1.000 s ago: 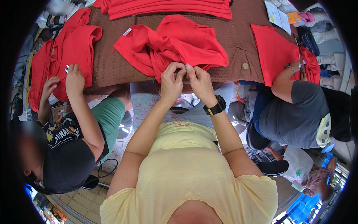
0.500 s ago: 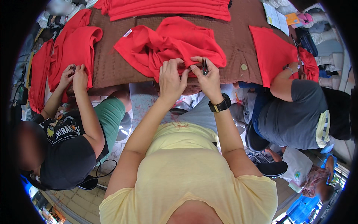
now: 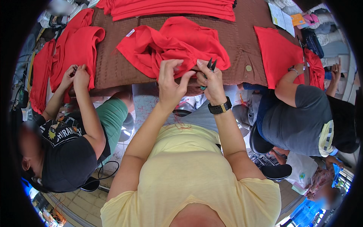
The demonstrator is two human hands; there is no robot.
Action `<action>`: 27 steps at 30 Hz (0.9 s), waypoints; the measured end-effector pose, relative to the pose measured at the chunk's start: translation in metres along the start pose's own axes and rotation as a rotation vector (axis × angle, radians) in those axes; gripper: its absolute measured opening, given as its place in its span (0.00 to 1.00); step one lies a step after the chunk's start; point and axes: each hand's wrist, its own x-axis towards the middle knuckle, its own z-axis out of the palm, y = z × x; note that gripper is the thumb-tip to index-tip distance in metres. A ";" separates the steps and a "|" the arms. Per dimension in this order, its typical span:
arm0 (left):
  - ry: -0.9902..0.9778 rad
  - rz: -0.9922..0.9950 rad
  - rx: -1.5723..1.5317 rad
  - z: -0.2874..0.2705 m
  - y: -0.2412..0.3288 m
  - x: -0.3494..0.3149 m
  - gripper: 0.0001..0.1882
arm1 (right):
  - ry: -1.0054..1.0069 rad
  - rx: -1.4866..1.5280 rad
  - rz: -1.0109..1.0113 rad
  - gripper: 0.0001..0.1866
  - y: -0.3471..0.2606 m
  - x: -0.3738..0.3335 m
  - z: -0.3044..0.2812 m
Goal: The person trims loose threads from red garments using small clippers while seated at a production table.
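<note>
A crumpled red garment with a small white tag lies on the brown-covered table in front of me. My left hand is at its near edge, thumb spread away from the curled fingers and nothing visible between them. The left thumb tip comes close to my right hand, which wears a black watch. In the right fist is a pair of thread snips, dark pointed blades up and slightly parted, a green end showing below. The right thumb reaches the garment's near edge; whether it pinches cloth is hard to tell.
Folded red garments are stacked at the table's far side. A co-worker on the left handles red cloth; another on the right has red cloth. A round coin-like disc lies on the brown cover.
My left hand has let go of the cloth edge, fingers and thumb parting. My right hand has turned, bringing the snips' blades upright and parted, lower end showing.
</note>
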 end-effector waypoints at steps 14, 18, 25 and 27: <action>-0.615 -0.421 -0.368 -0.038 -0.032 0.043 0.08 | -0.329 -0.726 -0.297 0.13 -0.030 0.007 -0.001; -0.389 -0.182 -0.114 -0.037 -0.035 0.050 0.10 | -0.284 -0.731 -0.270 0.13 -0.024 0.013 -0.002; -0.203 0.108 -0.022 -0.020 -0.013 0.024 0.09 | -0.251 -0.779 -0.275 0.15 -0.026 0.009 0.008; -0.242 -0.037 -0.098 -0.016 -0.029 0.024 0.08 | -0.265 -0.771 -0.258 0.14 -0.023 0.013 0.005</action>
